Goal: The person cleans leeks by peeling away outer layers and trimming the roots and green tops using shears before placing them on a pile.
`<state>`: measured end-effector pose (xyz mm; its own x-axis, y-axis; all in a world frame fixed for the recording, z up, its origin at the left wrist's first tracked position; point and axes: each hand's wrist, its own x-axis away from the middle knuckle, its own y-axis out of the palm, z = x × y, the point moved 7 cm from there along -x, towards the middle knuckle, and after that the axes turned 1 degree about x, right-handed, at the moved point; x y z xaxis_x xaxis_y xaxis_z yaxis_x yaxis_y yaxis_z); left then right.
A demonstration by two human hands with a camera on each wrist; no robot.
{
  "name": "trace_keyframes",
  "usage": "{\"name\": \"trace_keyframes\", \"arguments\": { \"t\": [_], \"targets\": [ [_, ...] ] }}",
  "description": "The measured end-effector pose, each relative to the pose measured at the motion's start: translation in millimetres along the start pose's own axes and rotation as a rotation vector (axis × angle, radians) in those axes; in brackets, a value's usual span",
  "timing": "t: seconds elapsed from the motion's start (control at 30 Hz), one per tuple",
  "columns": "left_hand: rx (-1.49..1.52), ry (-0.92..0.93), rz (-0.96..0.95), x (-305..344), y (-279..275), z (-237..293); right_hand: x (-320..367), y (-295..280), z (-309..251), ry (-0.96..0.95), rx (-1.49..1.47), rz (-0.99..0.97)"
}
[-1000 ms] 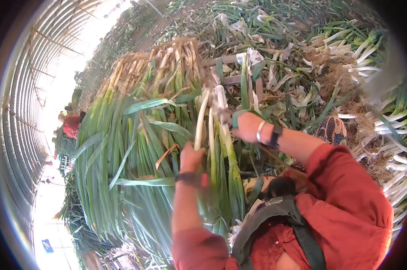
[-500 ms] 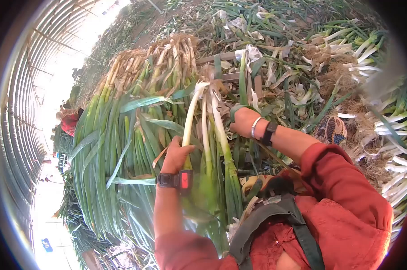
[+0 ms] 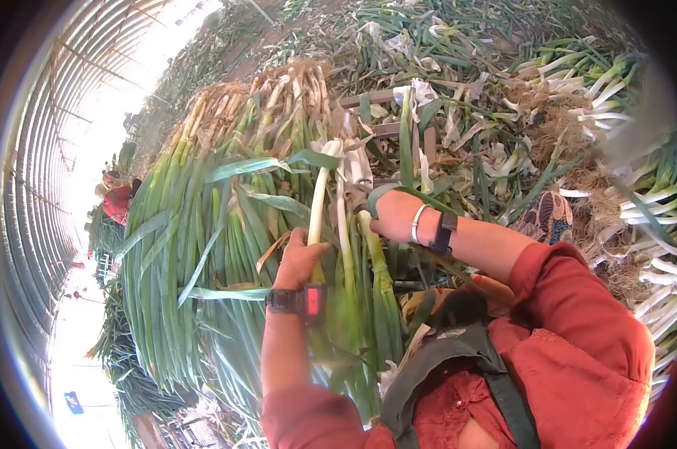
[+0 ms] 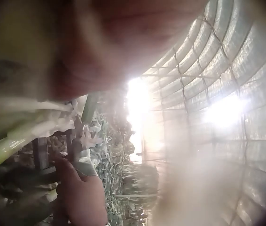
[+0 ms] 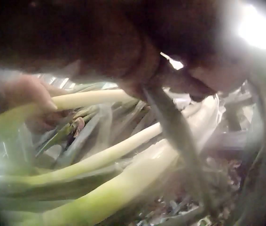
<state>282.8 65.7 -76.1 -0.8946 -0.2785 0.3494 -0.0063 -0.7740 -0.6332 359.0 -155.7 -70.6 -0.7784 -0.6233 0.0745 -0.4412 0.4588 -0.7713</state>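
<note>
My left hand (image 3: pixel 298 263) grips the stalk of a green onion (image 3: pixel 320 198), whose white end points up and away from me. Two more pale stalks (image 3: pixel 344 224) lie just to its right. My right hand (image 3: pixel 398 217) is beside the white ends of these stalks, its fingers curled round a green leaf strip (image 3: pixel 383 192). In the right wrist view that strip (image 5: pixel 173 125) hangs from the fingers across the white stalks (image 5: pixel 147 165). The right fingertips are partly hidden in the head view.
A large heap of unpeeled onions (image 3: pixel 196 194) with brown roots lies at the left. Peeled white onions (image 3: pixel 656 206) line the far right. Leaf scraps (image 3: pixel 466 135) cover the ground beyond a wooden frame (image 3: pixel 387 130). Another person (image 3: pixel 117 203) is at the far left.
The left hand moved slightly left and took a spread grip on the white stalk, which now leans. The right hand first drew back a little, then came left to the stalks' upper part.
</note>
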Motion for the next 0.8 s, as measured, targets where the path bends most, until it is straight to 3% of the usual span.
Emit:
{"name": "trace_keyframes", "arguments": {
  "t": [0.03, 0.13, 0.23, 0.3, 0.43, 0.53, 0.67, 0.8],
  "targets": [
    [-0.004, 0.005, -0.002, 2, 1, 3, -9, 13, 8, -0.049, 0.015, 0.003],
    [-0.02, 0.021, 0.001, 6, -2, 9, -27, 6, 40, 0.095, -0.061, 0.099],
    [-0.001, 0.018, -0.001, 12, -2, 3, 3, 1, 9, -0.089, 0.026, 0.069],
    [0.013, 0.056, 0.0, 13, -1, 10, 12, 15, 16, -0.112, 0.068, 0.008],
    [0.116, 0.148, 0.02, 21, 3, 18, -7, 2, 41, 0.142, -0.056, 0.035],
    [0.146, 0.085, -0.006, 29, 2, 17, 7, 6, 30, -0.031, 0.062, 0.101],
    [0.173, 0.111, -0.007, 29, 4, 17, 16, 21, 29, 0.043, 0.111, -0.047],
    [0.211, 0.074, -0.032, 41, 6, 22, -1, 6, 34, 0.107, 0.108, 0.071]
  ]
}}
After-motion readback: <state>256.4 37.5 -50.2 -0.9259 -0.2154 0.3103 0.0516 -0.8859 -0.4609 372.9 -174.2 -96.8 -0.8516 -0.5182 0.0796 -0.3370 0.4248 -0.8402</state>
